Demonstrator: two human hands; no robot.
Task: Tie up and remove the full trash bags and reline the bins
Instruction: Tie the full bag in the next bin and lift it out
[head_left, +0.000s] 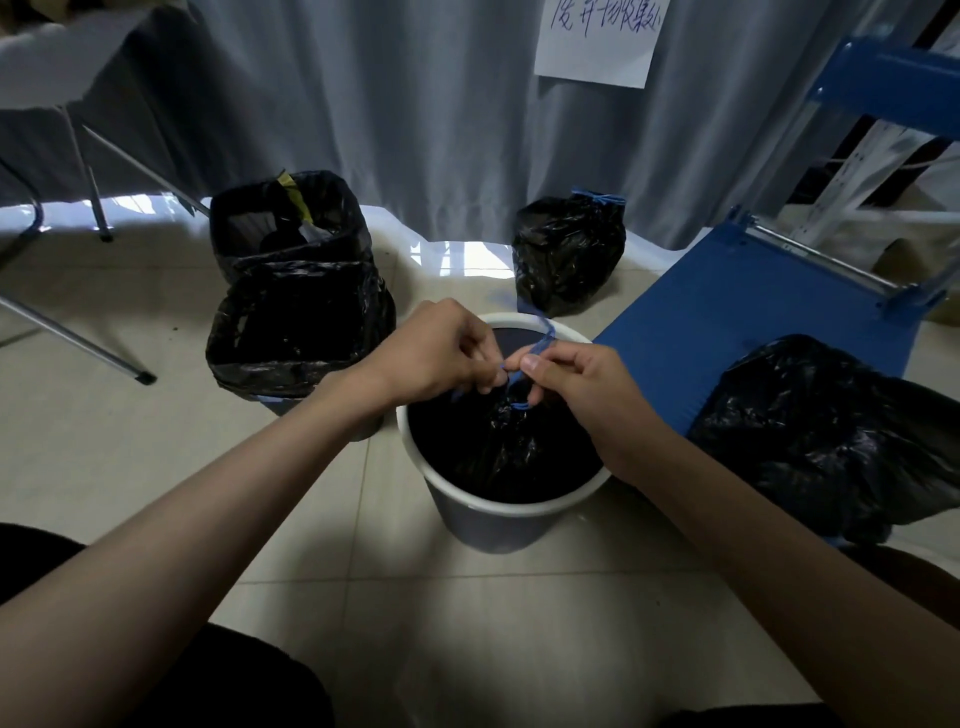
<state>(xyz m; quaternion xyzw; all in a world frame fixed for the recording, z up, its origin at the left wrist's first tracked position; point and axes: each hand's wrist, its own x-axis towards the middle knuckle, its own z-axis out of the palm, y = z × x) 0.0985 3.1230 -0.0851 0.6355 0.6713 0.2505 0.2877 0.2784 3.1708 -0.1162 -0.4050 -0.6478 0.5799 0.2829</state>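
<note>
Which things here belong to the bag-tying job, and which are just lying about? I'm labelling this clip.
Job:
- left hand and right hand, pinching the blue drawstring
- black bag in the white bin
- tied bag
- two lined bins

Lying about:
- blue cart
- paper sign
- curtain

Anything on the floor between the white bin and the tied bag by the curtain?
Head view: only bare floor tile between white bin and tied bag; a blue drawstring crosses it above.
</note>
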